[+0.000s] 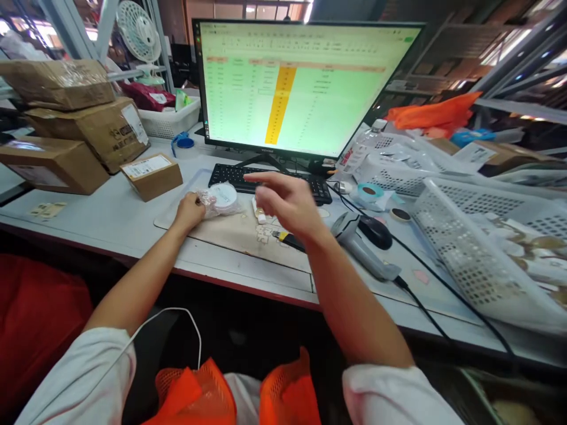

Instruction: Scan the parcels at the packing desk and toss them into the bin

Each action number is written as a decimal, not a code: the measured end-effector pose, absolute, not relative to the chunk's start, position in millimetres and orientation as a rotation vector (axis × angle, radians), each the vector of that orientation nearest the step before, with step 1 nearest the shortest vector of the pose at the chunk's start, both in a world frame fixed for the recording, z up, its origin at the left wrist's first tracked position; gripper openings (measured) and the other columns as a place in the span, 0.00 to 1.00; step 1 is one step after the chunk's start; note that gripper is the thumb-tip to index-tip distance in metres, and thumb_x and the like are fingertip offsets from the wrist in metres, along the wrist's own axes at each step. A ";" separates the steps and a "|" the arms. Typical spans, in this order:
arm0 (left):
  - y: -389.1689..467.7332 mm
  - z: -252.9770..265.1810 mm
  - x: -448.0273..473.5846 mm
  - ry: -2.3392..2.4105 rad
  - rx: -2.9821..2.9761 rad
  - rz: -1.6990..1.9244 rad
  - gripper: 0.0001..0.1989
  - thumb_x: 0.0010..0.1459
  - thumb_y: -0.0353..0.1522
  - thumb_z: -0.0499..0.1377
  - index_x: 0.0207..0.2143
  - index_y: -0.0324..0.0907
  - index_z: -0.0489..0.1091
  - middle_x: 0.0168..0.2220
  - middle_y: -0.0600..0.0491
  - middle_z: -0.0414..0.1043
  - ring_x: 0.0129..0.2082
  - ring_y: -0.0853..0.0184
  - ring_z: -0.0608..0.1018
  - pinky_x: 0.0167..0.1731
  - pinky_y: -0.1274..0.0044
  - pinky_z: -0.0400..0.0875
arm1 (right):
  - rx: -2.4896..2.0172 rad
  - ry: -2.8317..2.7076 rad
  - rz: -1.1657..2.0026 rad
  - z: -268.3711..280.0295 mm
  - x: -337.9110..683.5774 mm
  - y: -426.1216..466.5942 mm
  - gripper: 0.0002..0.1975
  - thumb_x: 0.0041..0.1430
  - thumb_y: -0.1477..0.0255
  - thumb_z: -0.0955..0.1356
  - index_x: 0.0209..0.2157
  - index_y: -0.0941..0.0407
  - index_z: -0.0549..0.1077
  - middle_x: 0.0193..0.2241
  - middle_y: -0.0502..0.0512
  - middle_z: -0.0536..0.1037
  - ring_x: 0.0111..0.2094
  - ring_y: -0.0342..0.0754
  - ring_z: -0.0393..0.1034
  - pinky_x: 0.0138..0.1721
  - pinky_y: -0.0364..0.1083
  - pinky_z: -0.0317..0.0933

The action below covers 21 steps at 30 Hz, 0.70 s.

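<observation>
Where the left hand [189, 211] rests: its fingers are clamped on the clear wrap of a round white container [222, 195], lying on the worktop in front of the keyboard [231, 176].
Right hand [290, 203]: blurred, raised between container and mouse, thumb and forefinger apart.
Worktop [104, 209]: white, with a pale mat [230, 234] under the work.
Room: metal shelving [75, 23] on both sides, a fan [139, 30] at back left.
Count: one monitor [243, 88], one keyboard, one mouse [375, 231], one grey barcode scanner [361, 248], one box cutter [290, 239], one small white tube [258, 211]; four cardboard boxes [53, 165] at left; one white basket [166, 123] behind them, at least two more at right.
Edges: the worktop's front edge passes below both forearms.
Open room: white surface between boxes and front edge; tighter at right, among scanner, cables [432, 274] and baskets.
</observation>
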<state>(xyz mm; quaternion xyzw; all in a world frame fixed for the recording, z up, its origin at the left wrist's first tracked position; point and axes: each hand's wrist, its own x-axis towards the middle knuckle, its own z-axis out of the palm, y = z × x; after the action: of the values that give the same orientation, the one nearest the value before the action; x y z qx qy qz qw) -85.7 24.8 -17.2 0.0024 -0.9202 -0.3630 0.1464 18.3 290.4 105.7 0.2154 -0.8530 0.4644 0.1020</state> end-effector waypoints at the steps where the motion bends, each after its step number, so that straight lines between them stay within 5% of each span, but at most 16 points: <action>1: 26.0 -17.1 -84.8 -2.632 -0.013 -1.068 0.18 0.59 0.44 0.65 0.40 0.37 0.79 0.43 0.42 0.80 0.44 0.54 0.79 0.48 0.69 0.72 | 0.502 -2.650 1.259 102.0 -9.8 281.4 0.21 0.68 0.65 0.65 0.56 0.57 0.80 0.40 0.59 0.83 0.38 0.50 0.78 0.45 0.48 0.72; 5: 27.4 -17.3 -82.2 -2.545 -0.168 -1.268 0.21 0.56 0.46 0.66 0.44 0.37 0.79 0.39 0.46 0.82 0.42 0.56 0.81 0.45 0.71 0.74 | 0.084 -3.071 0.859 73.4 -89.8 250.2 0.18 0.61 0.80 0.66 0.50 0.63 0.82 0.47 0.65 0.84 0.43 0.52 0.78 0.49 0.45 0.69; 12: 22.5 -21.1 -86.4 -2.413 -0.230 -1.496 0.25 0.53 0.43 0.67 0.50 0.39 0.76 0.49 0.44 0.81 0.50 0.54 0.80 0.54 0.67 0.74 | 0.111 -3.117 0.880 52.5 -104.3 226.8 0.11 0.58 0.83 0.66 0.31 0.64 0.81 0.23 0.55 0.77 0.25 0.45 0.69 0.32 0.41 0.62; 17: 25.0 -20.7 -91.5 -2.247 -0.236 -1.997 0.28 0.49 0.49 0.68 0.46 0.40 0.72 0.45 0.44 0.78 0.39 0.58 0.80 0.29 0.74 0.77 | 0.232 -2.823 0.906 94.6 -104.8 220.2 0.11 0.64 0.75 0.63 0.34 0.59 0.77 0.35 0.54 0.79 0.36 0.45 0.70 0.40 0.42 0.61; 21: 25.6 -21.8 -95.6 -2.150 -0.197 -2.188 0.26 0.55 0.46 0.65 0.50 0.41 0.70 0.46 0.45 0.74 0.36 0.64 0.78 0.24 0.78 0.75 | 0.385 -2.543 0.853 152.4 -107.0 211.5 0.09 0.66 0.72 0.63 0.32 0.57 0.72 0.34 0.54 0.77 0.37 0.48 0.67 0.44 0.46 0.61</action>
<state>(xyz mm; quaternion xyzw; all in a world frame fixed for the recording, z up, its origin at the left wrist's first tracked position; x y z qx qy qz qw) -95.6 25.6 -21.8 -0.0642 -0.6991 -0.7114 0.0336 -107.0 211.5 152.4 0.1389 -0.9167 0.3073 0.2144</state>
